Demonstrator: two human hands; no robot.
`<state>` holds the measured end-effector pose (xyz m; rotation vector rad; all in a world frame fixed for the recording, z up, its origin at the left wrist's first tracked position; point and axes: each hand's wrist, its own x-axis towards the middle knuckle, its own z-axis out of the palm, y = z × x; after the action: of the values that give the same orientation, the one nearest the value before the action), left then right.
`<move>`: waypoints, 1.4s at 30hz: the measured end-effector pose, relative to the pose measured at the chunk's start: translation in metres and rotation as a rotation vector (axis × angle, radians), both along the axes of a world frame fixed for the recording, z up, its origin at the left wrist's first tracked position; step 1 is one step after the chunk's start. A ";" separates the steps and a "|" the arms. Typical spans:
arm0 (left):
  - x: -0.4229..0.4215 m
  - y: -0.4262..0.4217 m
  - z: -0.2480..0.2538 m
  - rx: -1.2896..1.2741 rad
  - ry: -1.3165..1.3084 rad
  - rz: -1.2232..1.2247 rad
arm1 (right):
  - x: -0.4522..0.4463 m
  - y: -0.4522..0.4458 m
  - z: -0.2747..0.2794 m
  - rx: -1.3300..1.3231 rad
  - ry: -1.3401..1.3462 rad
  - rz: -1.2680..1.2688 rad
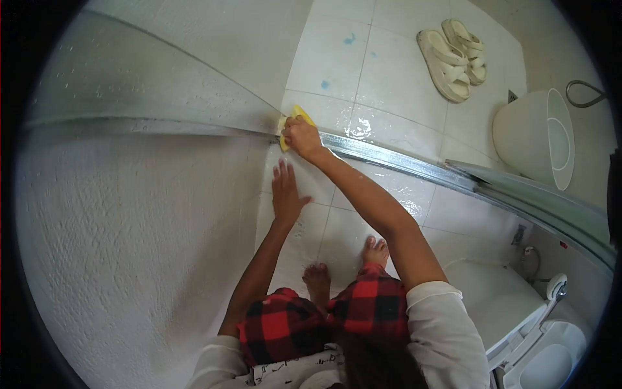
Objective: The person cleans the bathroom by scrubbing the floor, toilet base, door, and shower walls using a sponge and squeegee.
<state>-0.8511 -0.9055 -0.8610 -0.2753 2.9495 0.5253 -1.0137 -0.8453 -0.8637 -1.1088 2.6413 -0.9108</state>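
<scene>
My right hand point(303, 138) is closed around a yellow sponge point(303, 115), pressed at the left end of a metal door track point(389, 159), where it meets the wall and the glass panel point(162, 84). Parts of the sponge stick out above and below the fingers. Just below it, my left hand point(289, 194) is open with fingers spread, near the textured wall point(162, 227); whether it touches the wall or floor I cannot tell. The wet floor tiles point(395, 133) glisten along the track.
Cream sandals point(450, 61) lie on the tiles beyond the track. A white bucket point(528, 136) stands at right, beside a glass door point(551, 201). A toilet point(547, 360) is at lower right. Blue spots mark the far floor. My bare feet are below my hands.
</scene>
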 end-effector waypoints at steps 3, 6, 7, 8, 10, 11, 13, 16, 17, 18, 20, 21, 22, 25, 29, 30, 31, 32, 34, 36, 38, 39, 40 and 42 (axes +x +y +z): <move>0.028 -0.008 0.000 0.024 -0.193 -0.069 | 0.014 0.057 -0.004 -0.095 -0.032 0.005; 0.022 -0.011 0.004 -0.021 -0.230 -0.125 | 0.022 0.104 0.003 0.061 0.002 -0.071; 0.019 -0.007 0.006 -0.040 -0.258 -0.112 | 0.021 0.095 -0.009 0.092 -0.006 -0.094; 0.017 -0.007 0.008 -0.065 -0.285 -0.106 | 0.021 0.079 -0.021 0.117 -0.014 -0.125; 0.015 -0.005 0.005 -0.124 -0.284 -0.136 | 0.025 0.027 -0.039 -0.254 0.180 -0.061; 0.014 -0.003 0.007 -0.134 -0.308 -0.120 | 0.025 0.023 -0.036 -0.246 0.174 -0.066; 0.017 -0.002 0.004 -0.143 -0.339 -0.109 | 0.024 0.019 -0.030 -0.206 0.080 -0.130; 0.012 -0.004 0.005 -0.137 -0.332 -0.109 | 0.032 0.134 -0.029 -0.162 0.030 -0.246; 0.011 -0.005 0.008 -0.116 -0.349 -0.105 | 0.040 0.189 -0.027 -0.080 -0.017 -0.295; 0.013 -0.005 0.010 -0.095 -0.372 -0.098 | 0.049 0.247 -0.025 0.000 0.062 -0.352; 0.016 -0.007 0.004 -0.119 -0.331 -0.132 | 0.066 0.358 -0.034 -0.076 -0.088 -0.652; 0.017 -0.009 0.002 -0.146 -0.283 -0.161 | 0.070 0.390 -0.015 0.211 0.067 -0.707; 0.017 -0.008 0.004 -0.150 -0.285 -0.143 | 0.072 0.390 -0.001 0.282 0.009 -0.795; 0.011 -0.005 0.009 -0.195 -0.373 -0.136 | 0.075 0.290 -0.036 0.085 -0.018 -0.662; 0.011 -0.005 0.009 -0.256 -0.391 -0.204 | 0.050 0.050 -0.021 -0.311 -0.028 -0.287; 0.007 -0.005 0.011 -0.265 -0.387 -0.211 | 0.032 0.021 -0.003 -0.333 0.045 -0.177; 0.007 -0.003 0.013 -0.233 -0.400 -0.167 | 0.025 0.023 -0.005 -0.336 0.043 -0.191; 0.008 -0.001 0.014 -0.195 -0.418 -0.136 | 0.023 0.029 -0.007 -0.306 0.019 -0.127; 0.009 -0.005 0.009 -0.218 -0.401 -0.159 | 0.044 0.044 -0.025 -0.261 -0.040 -0.060; 0.018 -0.002 0.003 -0.221 -0.393 -0.164 | 0.107 0.075 -0.020 -0.119 0.022 0.085; 0.014 -0.005 0.001 -0.175 -0.366 -0.133 | 0.123 0.107 -0.016 -0.098 -0.017 0.104; 0.013 -0.003 0.002 -0.139 -0.357 -0.099 | 0.131 0.130 -0.017 -0.156 -0.159 -0.048; 0.020 -0.003 0.002 -0.134 -0.371 -0.114 | 0.144 0.159 -0.020 -0.213 -0.312 -0.203; 0.017 -0.004 -0.003 -0.084 -0.289 -0.117 | 0.161 0.261 -0.041 0.120 -0.236 -0.586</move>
<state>-0.8344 -0.9097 -0.8635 -0.1691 2.6891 0.3166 -0.8523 -0.5847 -0.9043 -0.1708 2.8000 -0.8786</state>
